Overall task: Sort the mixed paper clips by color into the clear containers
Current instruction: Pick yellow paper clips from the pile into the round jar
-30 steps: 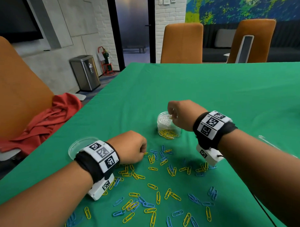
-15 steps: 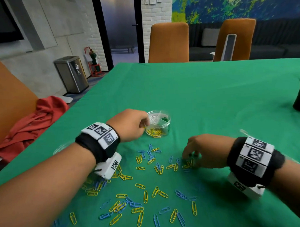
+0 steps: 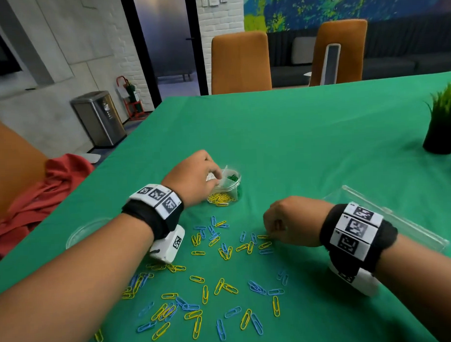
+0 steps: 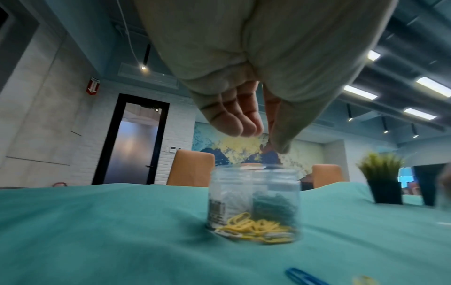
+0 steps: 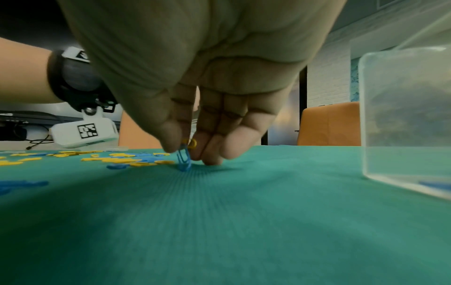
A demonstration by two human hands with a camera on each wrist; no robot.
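Yellow and blue paper clips (image 3: 205, 294) lie scattered on the green cloth in front of me. A round clear divided jar (image 3: 229, 188) holds yellow clips in its near section and green ones in a far section. My left hand (image 3: 194, 177) hovers over the jar's mouth (image 4: 253, 173), its fingers (image 4: 244, 123) straight and the thumb slightly apart, with nothing visible between them. My right hand (image 3: 277, 225) is down at the pile's right edge, thumb and forefinger pinching a blue clip (image 5: 183, 158) upright on the cloth, with a yellow clip (image 5: 192, 143) caught behind it.
A clear rectangular box (image 3: 389, 216) lies just right of my right wrist, with blue clips at its bottom (image 5: 434, 186). A clear round lid (image 3: 81, 232) sits under my left forearm. A potted plant (image 3: 442, 127) stands at the far right and a red cloth (image 3: 41, 192) lies off the left edge.
A second ago my right hand was at the jar and my left at the pile. They have since swapped: left hand now over the jar, right hand pinching clips at the pile.
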